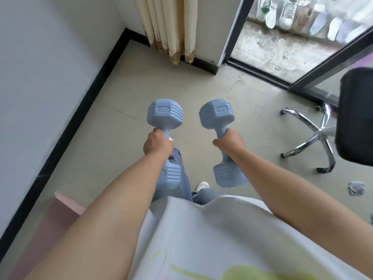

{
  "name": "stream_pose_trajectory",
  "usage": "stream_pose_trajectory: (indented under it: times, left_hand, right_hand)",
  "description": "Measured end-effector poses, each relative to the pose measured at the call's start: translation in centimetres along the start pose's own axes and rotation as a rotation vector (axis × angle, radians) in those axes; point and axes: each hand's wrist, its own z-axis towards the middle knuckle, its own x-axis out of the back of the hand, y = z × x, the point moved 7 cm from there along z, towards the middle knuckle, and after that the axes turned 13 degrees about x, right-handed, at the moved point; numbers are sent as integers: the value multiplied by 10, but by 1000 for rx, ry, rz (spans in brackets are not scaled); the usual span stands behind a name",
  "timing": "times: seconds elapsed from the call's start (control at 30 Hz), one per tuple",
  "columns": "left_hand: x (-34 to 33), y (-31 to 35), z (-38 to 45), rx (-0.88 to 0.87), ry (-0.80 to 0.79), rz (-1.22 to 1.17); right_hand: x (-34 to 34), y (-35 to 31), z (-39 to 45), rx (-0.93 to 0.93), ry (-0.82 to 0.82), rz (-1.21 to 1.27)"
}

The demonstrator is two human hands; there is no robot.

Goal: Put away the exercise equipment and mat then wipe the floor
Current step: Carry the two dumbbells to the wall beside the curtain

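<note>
Left hand (157,144) and right hand (230,140) each grip a blue dumbbell (166,113)

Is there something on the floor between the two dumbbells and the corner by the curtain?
Nothing visible. The left hand and right hand each grip a blue dumbbell, and the floor up to the curtain is bare. The office chair stands off to the right.
</note>
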Motion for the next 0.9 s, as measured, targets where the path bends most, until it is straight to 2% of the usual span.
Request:
stream_pose_trajectory:
  times: [0.3,0.5,0.73,0.9]
  left_hand:
    - [63,152,153,-57,-45,161]
    - [72,224,228,-46,-60,298]
    - [28,281,321,-39,-58,413]
    - [-52,306,421,-49,-85,421]
  right_hand:
    - [66,-74,179,-94,-4,7]
    - [90,-89,275,-144,-32,-7]
    - [83,-58,401,-147,-55,0]
    - [37,-14,502,-121,-63,-76]
